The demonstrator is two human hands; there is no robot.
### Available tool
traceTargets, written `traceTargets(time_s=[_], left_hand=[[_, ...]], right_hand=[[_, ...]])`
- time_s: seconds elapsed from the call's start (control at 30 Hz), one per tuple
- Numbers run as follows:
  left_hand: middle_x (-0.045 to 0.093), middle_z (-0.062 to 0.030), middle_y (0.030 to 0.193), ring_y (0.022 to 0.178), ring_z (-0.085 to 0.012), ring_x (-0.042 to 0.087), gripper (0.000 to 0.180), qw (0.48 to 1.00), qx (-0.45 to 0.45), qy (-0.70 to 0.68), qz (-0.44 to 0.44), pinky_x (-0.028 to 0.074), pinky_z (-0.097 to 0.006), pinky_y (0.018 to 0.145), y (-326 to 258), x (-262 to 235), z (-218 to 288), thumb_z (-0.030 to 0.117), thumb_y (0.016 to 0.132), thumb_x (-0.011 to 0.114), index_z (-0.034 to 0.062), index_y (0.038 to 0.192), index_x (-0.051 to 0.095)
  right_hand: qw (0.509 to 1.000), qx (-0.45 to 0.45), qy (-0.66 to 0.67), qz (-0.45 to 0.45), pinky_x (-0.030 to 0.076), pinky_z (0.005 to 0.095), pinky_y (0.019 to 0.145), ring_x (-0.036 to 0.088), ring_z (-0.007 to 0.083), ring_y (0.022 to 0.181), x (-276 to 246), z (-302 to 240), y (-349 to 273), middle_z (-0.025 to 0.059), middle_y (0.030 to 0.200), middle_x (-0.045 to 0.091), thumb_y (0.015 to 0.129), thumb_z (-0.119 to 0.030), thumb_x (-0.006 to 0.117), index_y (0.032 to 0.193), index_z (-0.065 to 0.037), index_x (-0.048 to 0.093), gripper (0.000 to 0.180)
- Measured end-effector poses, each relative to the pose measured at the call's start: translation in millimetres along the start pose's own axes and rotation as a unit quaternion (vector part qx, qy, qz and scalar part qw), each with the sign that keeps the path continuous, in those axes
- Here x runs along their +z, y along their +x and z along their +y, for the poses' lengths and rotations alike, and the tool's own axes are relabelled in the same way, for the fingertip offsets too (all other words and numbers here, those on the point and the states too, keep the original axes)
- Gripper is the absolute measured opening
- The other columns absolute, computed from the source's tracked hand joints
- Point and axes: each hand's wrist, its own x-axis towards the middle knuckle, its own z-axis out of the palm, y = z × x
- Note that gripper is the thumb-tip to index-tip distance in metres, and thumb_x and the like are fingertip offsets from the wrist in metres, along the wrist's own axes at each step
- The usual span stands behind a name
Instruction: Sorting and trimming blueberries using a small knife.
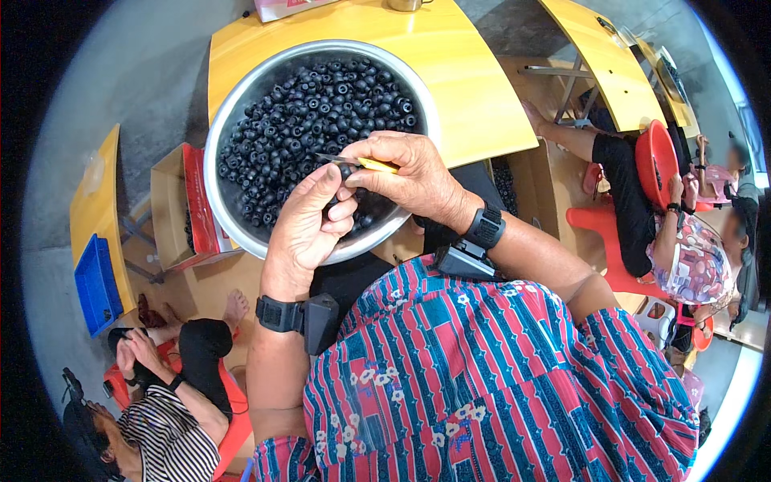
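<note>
A wide metal basin (210,161) holds a heap of small, round black pieces (313,112), many showing a ring-shaped hole. Over its near right part, my left hand (303,217) is closed, pinching one round black piece (346,170) between thumb and fingers. My right hand (418,173) grips a small knife (377,165) by its yellow handle. The thin blade points left and lies against or just above the held piece; exact contact is hard to see. Both hands meet at this piece. Whether more pieces sit in my left palm is hidden.
The basin stands at the edge of a yellow table (474,96). A cardboard box (169,209) is at left, beyond it a blue tray (98,285) on another table. People sit at lower left and at right, one with a red basin (657,165) on the lap.
</note>
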Motion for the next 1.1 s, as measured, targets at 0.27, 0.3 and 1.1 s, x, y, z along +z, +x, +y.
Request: traceTargets(time_s=[0.27,0.3,1.1], left_hand=[[0.047,0.0012,0.078,0.061,-0.0055,0.042,0.026,0.999,0.029,0.027,-0.021,0.031,-0.014,0.045,-2,1,-2,0.027,0.092,0.062,0.0071,0.108,0.057],[0.047,0.0011,0.079,0.061,-0.0055,0.042,0.026,0.999,0.032,0.021,-0.020,0.031,-0.014,0.046,-2,1,-3,0.026,0.092,0.061,0.0069,0.109,0.056],[0.053,-0.0015,0.088,0.063,-0.0048,0.045,0.023,0.984,0.163,0.062,-0.022,0.037,-0.015,0.049,-12,8,-8,0.019,0.093,0.059,0.0044,0.109,0.051]], right_hand=[[1.000,-0.007,0.011,0.016,0.050,0.0292,0.071,0.065,0.0185,0.078,1,-2,-2,0.0082,0.084,0.066,0.079,-0.014,0.073,0.099,-0.005,0.068,0.022],[1.000,-0.007,0.010,0.017,0.050,0.0292,0.071,0.065,0.0185,0.078,1,0,-2,0.0082,0.084,0.066,0.079,-0.014,0.073,0.099,-0.005,0.068,0.022],[0.970,-0.099,-0.218,0.044,0.043,0.0332,0.053,0.052,0.0222,0.061,10,-6,-11,0.0076,0.067,0.050,0.082,-0.022,0.069,0.082,-0.007,0.065,0.016]])
